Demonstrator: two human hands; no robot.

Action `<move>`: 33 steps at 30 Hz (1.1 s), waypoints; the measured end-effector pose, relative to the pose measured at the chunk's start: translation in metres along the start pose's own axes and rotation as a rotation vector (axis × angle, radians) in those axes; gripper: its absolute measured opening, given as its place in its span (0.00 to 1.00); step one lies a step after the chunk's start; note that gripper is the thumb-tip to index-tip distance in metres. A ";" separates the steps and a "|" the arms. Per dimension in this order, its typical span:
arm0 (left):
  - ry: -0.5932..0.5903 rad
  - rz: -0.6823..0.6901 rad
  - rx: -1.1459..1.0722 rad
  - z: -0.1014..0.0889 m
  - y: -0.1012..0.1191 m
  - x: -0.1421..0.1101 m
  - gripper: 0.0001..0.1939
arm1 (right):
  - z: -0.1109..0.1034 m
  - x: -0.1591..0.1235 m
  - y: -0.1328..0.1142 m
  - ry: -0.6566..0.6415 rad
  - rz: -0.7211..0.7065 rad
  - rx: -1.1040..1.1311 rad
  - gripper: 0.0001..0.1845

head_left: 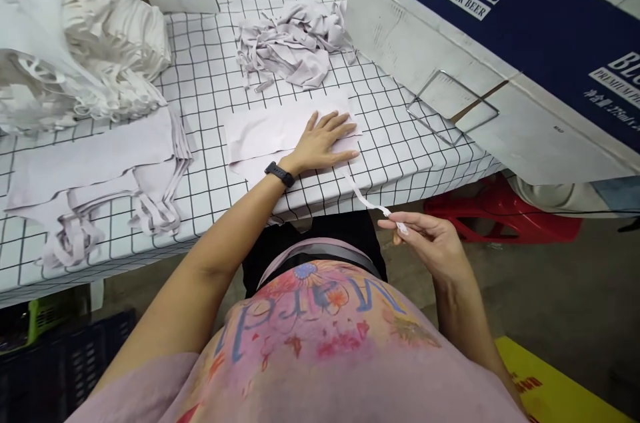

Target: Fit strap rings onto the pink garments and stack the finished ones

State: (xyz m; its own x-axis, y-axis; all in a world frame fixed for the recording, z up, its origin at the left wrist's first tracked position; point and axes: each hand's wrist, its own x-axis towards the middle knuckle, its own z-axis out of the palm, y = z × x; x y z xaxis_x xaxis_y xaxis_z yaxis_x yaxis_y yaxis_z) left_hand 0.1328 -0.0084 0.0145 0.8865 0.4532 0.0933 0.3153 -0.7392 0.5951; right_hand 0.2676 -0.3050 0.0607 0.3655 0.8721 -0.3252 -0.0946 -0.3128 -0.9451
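My left hand [323, 142] lies flat with fingers spread on a pale pink fabric piece [265, 126], pressing it to the table. A narrow fabric strap [361, 196] runs from beneath that hand over the table's front edge. Its free end is pinched between thumb and fingers of my right hand [430, 240], in front of the table. To the left lies a stack of similar pale pink fabric pieces [95, 150], their straps hanging in loops. Beyond my left hand sits a crumpled heap of the same fabric [295, 43].
A grid-patterned cloth [200, 83] covers the table. A large pile of white strapped garments [100, 30] stands at the back left. On the right, a beer carton [400, 30] has a bent wire frame [453, 106] against it. A red plastic stool [505, 213] is below.
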 end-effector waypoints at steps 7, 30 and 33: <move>0.409 -0.110 -0.185 -0.035 -0.002 -0.022 0.12 | 0.026 0.049 -0.010 0.070 -0.089 -0.090 0.12; 0.162 -0.040 0.386 -0.020 -0.006 -0.031 0.13 | 0.082 0.147 -0.037 0.048 -0.038 -0.067 0.13; 0.235 -0.063 0.301 -0.016 -0.014 -0.031 0.10 | 0.085 0.149 -0.039 0.079 -0.014 -0.054 0.13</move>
State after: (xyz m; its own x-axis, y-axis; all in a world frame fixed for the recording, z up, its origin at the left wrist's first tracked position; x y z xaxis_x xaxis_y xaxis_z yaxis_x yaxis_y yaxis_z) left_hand 0.0955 -0.0041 0.0164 0.7715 0.5785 0.2650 0.4830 -0.8035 0.3481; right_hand 0.2475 -0.1305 0.0465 0.4383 0.8448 -0.3069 -0.0394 -0.3230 -0.9456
